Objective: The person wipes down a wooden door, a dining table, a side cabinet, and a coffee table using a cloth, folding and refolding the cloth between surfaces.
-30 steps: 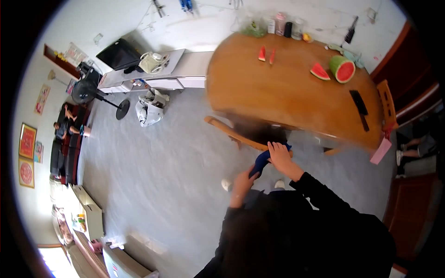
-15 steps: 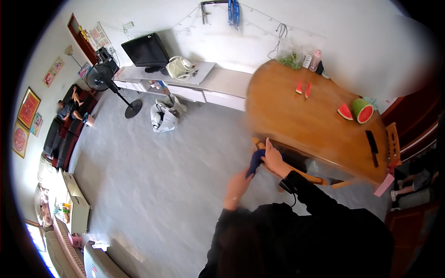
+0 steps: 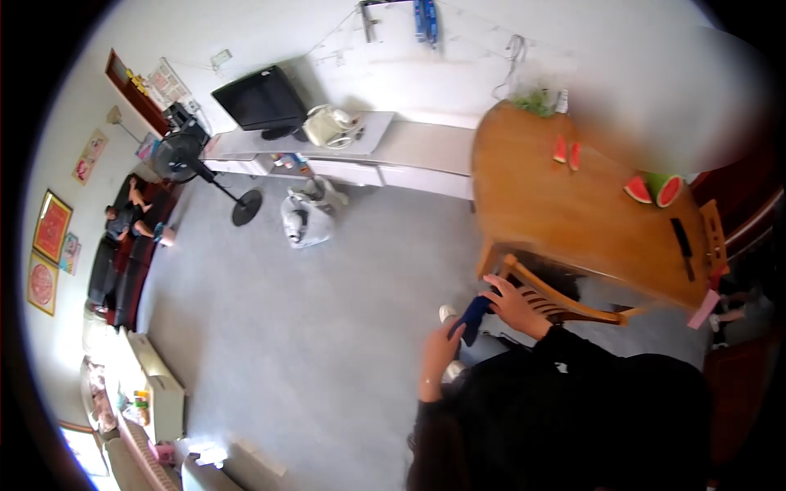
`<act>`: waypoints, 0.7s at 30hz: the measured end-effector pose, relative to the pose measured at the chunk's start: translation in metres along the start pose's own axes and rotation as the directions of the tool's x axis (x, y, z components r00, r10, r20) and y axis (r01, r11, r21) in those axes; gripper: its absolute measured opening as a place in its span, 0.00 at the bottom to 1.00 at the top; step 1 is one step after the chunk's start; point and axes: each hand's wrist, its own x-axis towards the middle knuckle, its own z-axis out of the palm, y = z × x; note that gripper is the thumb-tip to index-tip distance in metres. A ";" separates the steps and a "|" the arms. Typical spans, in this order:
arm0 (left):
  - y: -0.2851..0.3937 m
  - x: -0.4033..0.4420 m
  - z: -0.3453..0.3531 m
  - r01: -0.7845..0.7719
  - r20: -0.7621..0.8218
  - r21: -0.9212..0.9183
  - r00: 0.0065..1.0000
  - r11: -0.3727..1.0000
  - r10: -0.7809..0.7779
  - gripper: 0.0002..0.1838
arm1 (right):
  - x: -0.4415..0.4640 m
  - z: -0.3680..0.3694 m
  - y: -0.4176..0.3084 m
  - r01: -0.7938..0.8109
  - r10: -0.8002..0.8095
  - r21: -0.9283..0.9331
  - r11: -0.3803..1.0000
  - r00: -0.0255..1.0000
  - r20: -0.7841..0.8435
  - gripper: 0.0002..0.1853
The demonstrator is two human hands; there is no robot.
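Observation:
A dark blue cloth (image 3: 472, 317) stretches between my two hands, in front of my body. My left hand (image 3: 440, 350) is closed on its lower left end. At the upper right end, my right hand (image 3: 513, 307) holds the cloth, with some fingers extended. Just beyond my right hand stands a wooden chair (image 3: 565, 300) with a slatted back, beside the table.
The wooden table (image 3: 565, 217) bears watermelon pieces (image 3: 638, 190) and a dark knife (image 3: 682, 243). Bags (image 3: 307, 221) and a black fan (image 3: 246, 208) stand on the floor. A person (image 3: 127, 219) sits on the far-left sofa. White shoes show below my hands.
The view has shifted, so the table now sits farther right. The chair's slatted back has come into view beside my right hand. The cloth remains between both hands.

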 end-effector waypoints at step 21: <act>-0.028 0.222 -0.202 0.041 -0.411 0.162 0.911 0.986 0.030 0.14 | 0.352 0.137 -0.006 0.012 -0.446 0.844 0.537 0.853 0.272 0.31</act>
